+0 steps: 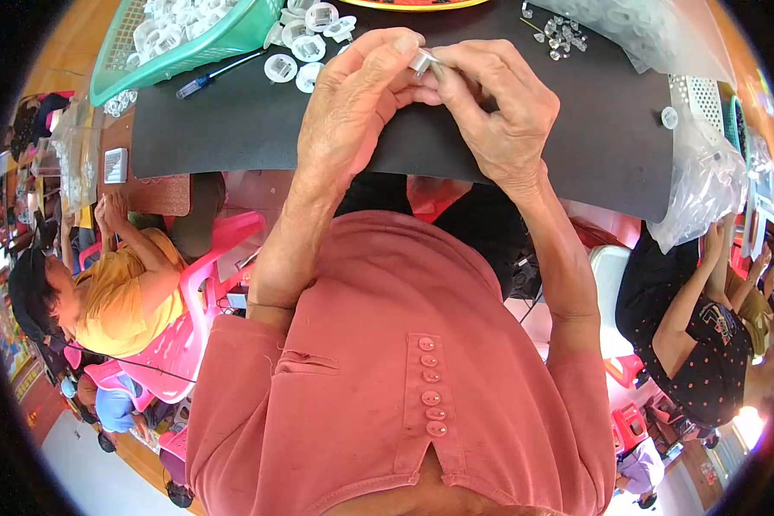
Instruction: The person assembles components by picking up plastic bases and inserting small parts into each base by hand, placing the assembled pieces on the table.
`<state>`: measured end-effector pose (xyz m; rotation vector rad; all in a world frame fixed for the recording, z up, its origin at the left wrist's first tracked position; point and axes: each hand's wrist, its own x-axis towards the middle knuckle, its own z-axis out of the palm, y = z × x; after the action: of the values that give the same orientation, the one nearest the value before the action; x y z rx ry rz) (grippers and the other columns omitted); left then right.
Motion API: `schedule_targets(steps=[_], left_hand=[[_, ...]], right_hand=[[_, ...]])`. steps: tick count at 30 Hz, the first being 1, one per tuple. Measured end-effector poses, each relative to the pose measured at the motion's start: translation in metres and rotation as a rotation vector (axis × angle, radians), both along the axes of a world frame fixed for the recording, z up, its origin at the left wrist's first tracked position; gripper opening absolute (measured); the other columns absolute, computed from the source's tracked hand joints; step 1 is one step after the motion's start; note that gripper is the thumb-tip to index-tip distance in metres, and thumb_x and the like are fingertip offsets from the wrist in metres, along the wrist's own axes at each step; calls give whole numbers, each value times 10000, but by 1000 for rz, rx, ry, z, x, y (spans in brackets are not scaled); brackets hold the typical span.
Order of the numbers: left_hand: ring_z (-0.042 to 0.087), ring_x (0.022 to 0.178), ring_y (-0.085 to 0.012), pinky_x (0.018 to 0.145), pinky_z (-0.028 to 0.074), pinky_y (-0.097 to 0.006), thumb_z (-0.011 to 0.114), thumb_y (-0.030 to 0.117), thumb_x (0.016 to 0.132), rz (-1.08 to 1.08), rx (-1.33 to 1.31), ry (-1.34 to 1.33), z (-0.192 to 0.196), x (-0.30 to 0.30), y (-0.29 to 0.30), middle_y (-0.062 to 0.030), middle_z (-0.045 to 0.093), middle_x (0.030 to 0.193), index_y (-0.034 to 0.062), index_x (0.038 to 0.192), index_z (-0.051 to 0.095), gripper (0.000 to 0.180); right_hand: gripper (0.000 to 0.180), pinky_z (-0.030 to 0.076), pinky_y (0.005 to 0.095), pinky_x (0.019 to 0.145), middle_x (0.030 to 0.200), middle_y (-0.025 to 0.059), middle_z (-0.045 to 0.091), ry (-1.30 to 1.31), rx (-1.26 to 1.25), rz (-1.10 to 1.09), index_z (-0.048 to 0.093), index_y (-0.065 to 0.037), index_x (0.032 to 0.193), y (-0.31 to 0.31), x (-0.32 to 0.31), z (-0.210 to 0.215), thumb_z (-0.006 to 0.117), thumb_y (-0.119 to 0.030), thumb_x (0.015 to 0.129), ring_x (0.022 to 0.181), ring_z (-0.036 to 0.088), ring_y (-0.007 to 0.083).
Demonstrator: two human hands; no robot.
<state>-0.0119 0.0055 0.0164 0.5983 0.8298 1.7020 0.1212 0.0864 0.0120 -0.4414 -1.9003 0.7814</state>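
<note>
Clear plastic bag lies at the far right of the counter, crumpled, full of small white round parts, w/ a few clear bits spilled just beside its mouth. Second clear bag hangs off the counter's right edge, wrinkled and shiny, contents too blurred to tell. More clear bags stacked at the left, past the counter's edge, holding pale pieces. No labels, signs or screens clear enough to make out.

A small assembly workshop: black work mat, green basket of plastic parts, seated co-workers.
</note>
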Motion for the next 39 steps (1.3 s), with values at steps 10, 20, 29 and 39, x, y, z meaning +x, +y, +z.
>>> schedule_targets(steps=[10, 20, 29, 39], left_hand=[[617, 872, -180, 804, 518, -309, 616, 98, 871, 50, 91, 24, -5, -2, -1, -120, 621, 989, -25, 1148, 529, 315], [585, 993, -180, 852, 511, -339, 589, 138, 894, -10, 158, -16, -12, -1, -1, -114, 597, 1060, -27, 1112, 581, 274], [583, 1016, -202, 884, 512, -373, 578, 126, 897, -2, 126, -156, -15, 7, 1, -120, 597, 1049, -39, 1128, 556, 285], [606, 986, -223, 824, 541, -372, 555, 127, 909, -62, 91, -159, -15, 9, -2, -141, 596, 1062, -55, 1143, 535, 297]], right_hand=[[299, 449, 226, 552, 891, 32, 627, -22, -127, 44, 659, -80, 993, -1, -1, 4, 696, 4, 709, 615, 530, 75], [267, 470, 218, 597, 926, 40, 633, 41, -223, 112, 663, -67, 1006, 1, 1, 2, 665, -14, 745, 663, 564, 76], [186, 468, 184, 602, 882, 29, 628, 22, -361, 139, 652, -19, 1006, 0, 4, -1, 650, -23, 820, 719, 599, 65], [157, 500, 200, 666, 844, 18, 662, 133, -540, 163, 659, -2, 992, 1, 8, 1, 644, -13, 836, 750, 603, 55]])
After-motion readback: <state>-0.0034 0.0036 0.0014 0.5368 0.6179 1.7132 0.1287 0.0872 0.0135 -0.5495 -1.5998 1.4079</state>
